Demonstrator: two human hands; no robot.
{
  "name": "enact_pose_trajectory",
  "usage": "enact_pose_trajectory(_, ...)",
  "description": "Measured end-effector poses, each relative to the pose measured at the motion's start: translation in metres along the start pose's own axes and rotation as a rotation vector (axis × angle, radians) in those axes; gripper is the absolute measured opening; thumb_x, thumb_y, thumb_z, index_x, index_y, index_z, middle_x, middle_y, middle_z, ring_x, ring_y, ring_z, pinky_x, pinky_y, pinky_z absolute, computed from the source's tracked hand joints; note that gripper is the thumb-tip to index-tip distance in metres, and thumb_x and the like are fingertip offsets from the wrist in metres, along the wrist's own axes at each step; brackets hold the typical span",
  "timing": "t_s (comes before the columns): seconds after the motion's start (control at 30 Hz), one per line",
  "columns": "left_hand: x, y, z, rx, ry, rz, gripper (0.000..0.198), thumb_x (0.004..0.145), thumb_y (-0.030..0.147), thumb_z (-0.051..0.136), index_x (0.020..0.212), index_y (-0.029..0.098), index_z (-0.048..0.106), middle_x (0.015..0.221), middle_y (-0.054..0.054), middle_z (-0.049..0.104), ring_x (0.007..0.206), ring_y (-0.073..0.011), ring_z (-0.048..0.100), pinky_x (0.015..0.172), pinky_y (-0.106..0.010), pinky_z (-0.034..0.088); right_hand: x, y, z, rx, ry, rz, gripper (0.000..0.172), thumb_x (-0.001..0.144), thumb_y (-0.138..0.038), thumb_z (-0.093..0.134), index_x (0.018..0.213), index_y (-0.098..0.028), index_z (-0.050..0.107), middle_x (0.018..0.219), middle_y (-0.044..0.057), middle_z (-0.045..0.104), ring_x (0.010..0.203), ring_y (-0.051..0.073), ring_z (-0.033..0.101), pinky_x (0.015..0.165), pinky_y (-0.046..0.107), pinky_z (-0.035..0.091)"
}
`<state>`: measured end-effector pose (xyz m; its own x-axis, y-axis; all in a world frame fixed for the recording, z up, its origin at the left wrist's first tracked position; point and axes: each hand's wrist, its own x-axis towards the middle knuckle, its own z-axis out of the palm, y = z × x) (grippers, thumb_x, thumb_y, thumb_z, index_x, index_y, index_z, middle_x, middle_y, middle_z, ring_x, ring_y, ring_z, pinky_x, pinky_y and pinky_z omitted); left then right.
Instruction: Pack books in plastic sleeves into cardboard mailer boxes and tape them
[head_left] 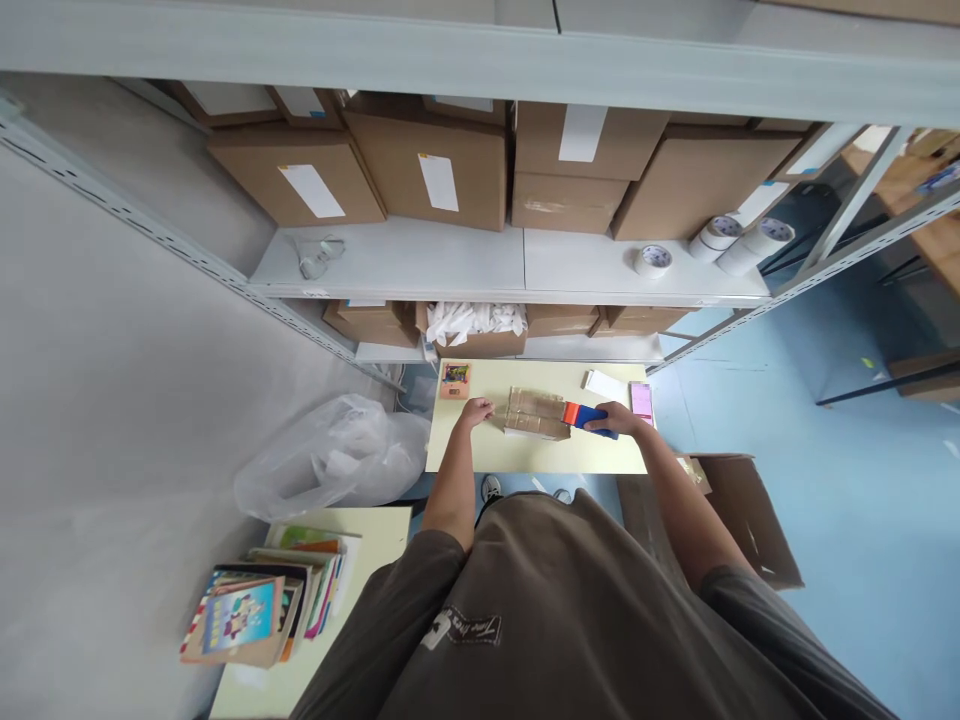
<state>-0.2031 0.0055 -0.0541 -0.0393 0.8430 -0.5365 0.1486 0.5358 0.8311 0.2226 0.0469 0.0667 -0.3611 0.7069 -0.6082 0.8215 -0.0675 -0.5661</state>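
A cardboard box (pixel 536 413) with shiny tape across it lies on the pale yellow table (pixel 465 450) in front of me. My right hand (pixel 611 418) grips a blue and orange tape dispenser (pixel 580 414), its orange end against the right side of the box. Just off the box's left side, my left hand (pixel 477 411) is closed with the fingers pinched together. Whatever may be between those fingertips is too small to make out.
A small picture card (pixel 455 380), a white slip (pixel 606 385) and a pink-screened phone (pixel 641 400) lie on the table. Shelves (pixel 450 250) with boxes and tape rolls (pixel 653 261) stand behind. Books (pixel 255 610) and a plastic bag (pixel 337 455) are left, an open carton (pixel 742 515) right.
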Motion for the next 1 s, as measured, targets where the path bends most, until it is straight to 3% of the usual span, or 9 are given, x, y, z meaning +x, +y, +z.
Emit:
enact_pose_trajectory(0.3, 0.021, -0.021, 0.030, -0.024, 0.048, -0.033, 0.025, 0.076, 0.038, 0.076, 0.067, 0.019, 0.062, 0.060, 0.001, 0.064, 0.058, -0.0132, 0.060, 0.065, -0.026, 0.052, -0.003, -0.004, 0.006, -0.061, 0.022, 0.048, 0.064, 0.063, -0.079, 0.083, 0.082, -0.021, 0.067, 0.080, 0.005, 0.072, 0.070, 0.020, 0.065, 0.059, 0.029, 0.045)
enact_pose_trajectory(0.5, 0.018, -0.029, 0.063, -0.014, 0.174, -0.021, 0.019, 0.080, 0.036, 0.067, 0.082, 0.017, 0.071, 0.075, -0.005, 0.073, 0.076, -0.0182, 0.070, 0.074, -0.029, 0.056, 0.001, -0.004, 0.006, -0.098, 0.052, 0.070, 0.063, 0.064, -0.077, 0.084, 0.085, -0.020, 0.070, 0.084, 0.007, 0.074, 0.074, 0.022, 0.068, 0.062, 0.030, 0.048)
enact_pose_trajectory(0.63, 0.003, -0.032, 0.068, 0.044, 0.270, -0.008, 0.045, 0.078, 0.034, 0.071, 0.120, 0.016, 0.072, 0.110, -0.014, 0.078, 0.109, -0.0278, 0.073, 0.091, -0.037, 0.057, 0.000, -0.005, 0.002, -0.112, 0.055, 0.078, 0.064, 0.063, -0.077, 0.086, 0.088, -0.020, 0.072, 0.084, 0.007, 0.075, 0.075, 0.023, 0.068, 0.063, 0.029, 0.048)
enact_pose_trajectory(0.77, -0.008, -0.018, 0.061, 0.195, 0.378, 0.085, 0.073, 0.082, 0.032, 0.074, 0.151, 0.021, 0.057, 0.155, -0.018, 0.057, 0.143, -0.0336, 0.056, 0.114, -0.041, 0.047, 0.000, -0.004, 0.000, -0.130, 0.042, 0.077, 0.064, 0.064, -0.079, 0.083, 0.085, -0.020, 0.071, 0.080, 0.007, 0.073, 0.072, 0.023, 0.067, 0.061, 0.029, 0.046)
enact_pose_trajectory(0.83, -0.006, -0.003, 0.060, 0.289, 0.237, 0.228, 0.078, 0.078, 0.033, 0.082, 0.152, 0.026, 0.058, 0.166, -0.015, 0.047, 0.148, -0.0342, 0.051, 0.119, -0.039, 0.043, 0.001, -0.002, 0.000, -0.158, 0.049, 0.069, 0.065, 0.064, -0.082, 0.082, 0.082, -0.021, 0.070, 0.079, 0.007, 0.073, 0.071, 0.023, 0.066, 0.060, 0.029, 0.044)
enact_pose_trajectory(0.9, 0.000, 0.013, 0.063, 0.409, -0.019, 0.344, 0.091, 0.064, 0.036, 0.094, 0.148, 0.027, 0.062, 0.172, -0.013, 0.038, 0.150, -0.0371, 0.049, 0.119, -0.038, 0.043, 0.002, 0.001, 0.000, -0.176, 0.056, 0.060, 0.066, 0.064, -0.084, 0.080, 0.082, -0.021, 0.070, 0.081, 0.008, 0.073, 0.072, 0.023, 0.066, 0.060, 0.030, 0.044)
enact_pose_trajectory(1.0, 0.012, 0.028, 0.072, 0.573, -0.290, 0.342, 0.115, 0.039, 0.034, 0.105, 0.146, 0.026, 0.064, 0.175, -0.017, 0.031, 0.148, -0.0433, 0.050, 0.113, -0.040, 0.048, 0.004, 0.007, 0.001, -0.171, 0.065, 0.072, 0.069, 0.065, -0.087, 0.076, 0.084, -0.021, 0.072, 0.085, 0.010, 0.075, 0.075, 0.025, 0.068, 0.062, 0.030, 0.045)
